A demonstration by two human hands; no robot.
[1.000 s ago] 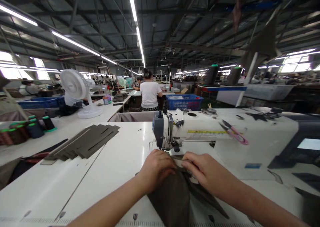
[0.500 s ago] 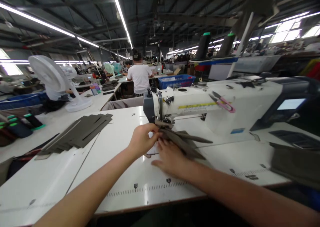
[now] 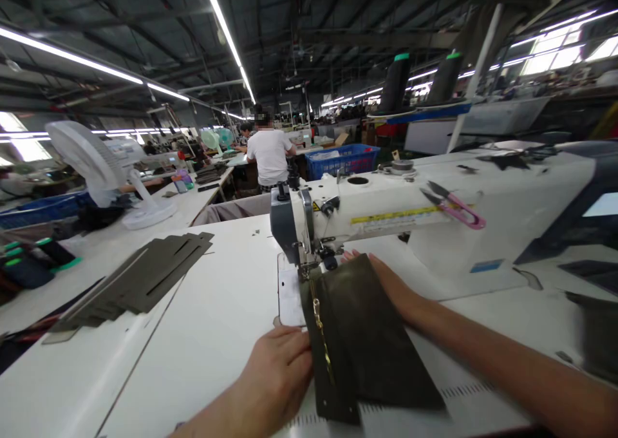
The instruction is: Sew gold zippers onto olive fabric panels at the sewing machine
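Left hand (image 3: 275,377): fingers (image 3: 290,341) pressed together, curled against left edge of olive fabric panel (image 3: 376,341) carrying gold zipper (image 3: 321,335). Right hand (image 3: 393,286): fingertips (image 3: 352,254) slightly spread, showing past panel's top edge, hand tucked beneath it. Panel lies on white desk (image 3: 193,309), top end just below presser foot (image 3: 304,270) of sewing machine (image 3: 367,209). Pink-handled thread snips (image 3: 454,205) rest on machine. Stack of olive fabric strips (image 3: 135,277) lies left.

Long factory hall: steel roof trusses (image 3: 309,42), fluorescent tubes (image 3: 224,45) overhead, windows (image 3: 550,61) upper right (daylight coming in), white pedestal fan (image 3: 84,154), blue plastic crate (image 3: 342,162) farther back.
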